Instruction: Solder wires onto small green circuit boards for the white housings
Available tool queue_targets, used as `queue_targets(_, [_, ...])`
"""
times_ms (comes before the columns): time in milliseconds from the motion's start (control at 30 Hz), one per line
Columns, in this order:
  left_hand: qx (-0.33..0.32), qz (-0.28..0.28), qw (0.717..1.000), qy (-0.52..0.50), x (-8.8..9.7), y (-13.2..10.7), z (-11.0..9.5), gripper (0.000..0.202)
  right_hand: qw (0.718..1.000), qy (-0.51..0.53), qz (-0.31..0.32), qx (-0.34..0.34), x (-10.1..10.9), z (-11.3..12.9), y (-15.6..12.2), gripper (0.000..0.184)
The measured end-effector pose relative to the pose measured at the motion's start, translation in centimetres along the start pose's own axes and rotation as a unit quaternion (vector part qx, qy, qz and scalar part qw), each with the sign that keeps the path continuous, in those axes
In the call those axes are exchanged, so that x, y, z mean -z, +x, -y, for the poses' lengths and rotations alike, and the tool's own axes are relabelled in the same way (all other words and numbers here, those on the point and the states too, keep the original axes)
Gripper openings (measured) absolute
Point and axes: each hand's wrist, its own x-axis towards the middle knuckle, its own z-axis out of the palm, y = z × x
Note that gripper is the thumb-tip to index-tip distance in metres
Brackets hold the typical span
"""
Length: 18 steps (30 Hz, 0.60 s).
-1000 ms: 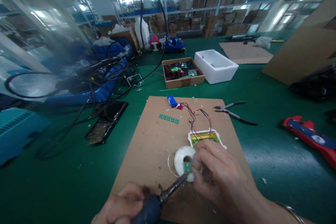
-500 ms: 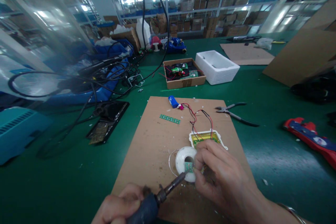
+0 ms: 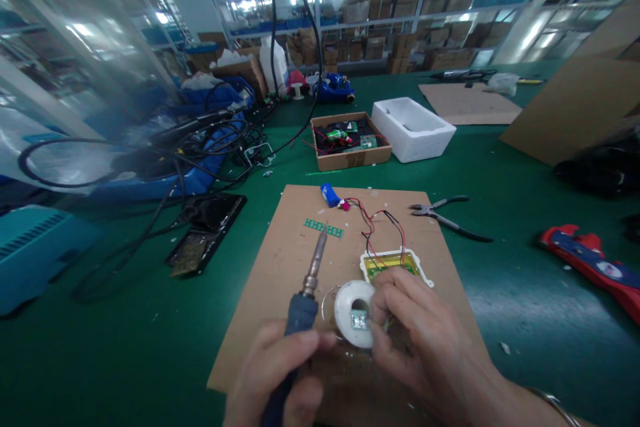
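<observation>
My left hand (image 3: 280, 373) is wrapped round a soldering iron (image 3: 303, 313), whose tip points away over the cardboard, in line with a strip of small green circuit boards (image 3: 324, 228). With thumb and fingers pinched, my right hand (image 3: 420, 333) grips a small circuit board (image 3: 359, 319) by its right edge, over a white spool of solder wire (image 3: 345, 300). The fingertips partly hide that edge. Just behind the right hand lies a white-framed housing (image 3: 415, 260) with a yellow and green inside. Red and black wires run from it towards a blue cylindrical battery (image 3: 329, 194).
A cardboard sheet (image 3: 270, 280) covers the middle of the green bench. Cutting pliers (image 3: 435, 210) and a red-blue tool (image 3: 595, 263) lie to the right. A parts box (image 3: 355, 159) and white foam box (image 3: 423, 137) stand behind; the iron stand (image 3: 205, 233) is left.
My left hand has swung the soldering iron's tip away from the small circuit board, up and forward towards the green strip. My right hand stays in place.
</observation>
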Motion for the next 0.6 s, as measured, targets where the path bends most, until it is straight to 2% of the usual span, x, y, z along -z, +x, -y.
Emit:
queue_targets(100, [0.025, 0.035, 0.999, 0.011, -2.3, 0.4, -0.9, 0.019, 1.000, 0.009, 0.005, 0.003, 0.1, 0.0, 0.0, 0.015])
queue_targets(167, [0.033, 0.060, 0.997, 0.022, -3.1, 0.3, -1.1, 0.023, 1.000, 0.012, 0.009, 0.001, 0.2, 0.1, 0.1, 0.015])
queue_targets(367, [0.026, 0.083, 0.995, 0.046, -3.1, -0.3, -1.3, 0.029, 1.000, 0.029, 0.013, 0.000, 0.7, 0.1, 0.0, 0.015])
queue_targets(600, [0.032, 0.080, 0.995, 0.057, -3.3, -0.4, -1.4, 0.030, 0.998, 0.046, 0.030, -0.007, 1.0, -0.3, 0.1, 0.015])
